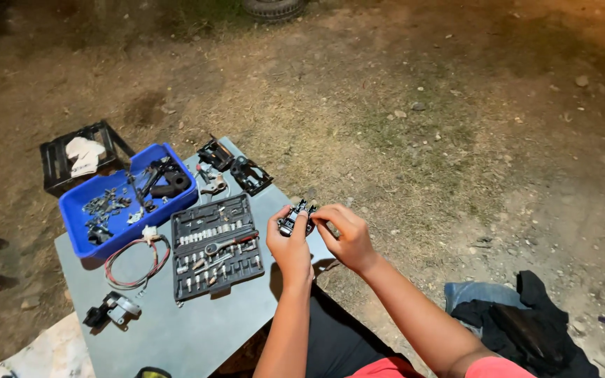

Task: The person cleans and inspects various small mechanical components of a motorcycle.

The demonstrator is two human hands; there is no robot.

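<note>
My left hand and my right hand are both raised over the right edge of a grey table, and together they grip a small black mechanical part with metal bits. The left hand's fingers wrap it from below and the left. From the right, the fingertips of the other hand pinch its end. An open black socket set case with a ratchet and rows of sockets lies just left of my hands.
A blue tray holds several small metal parts. Red and white wires, black brackets, a small black-and-silver part lie on the table. A black crate with a white rag, dark clothes and a tyre are on the dirt ground.
</note>
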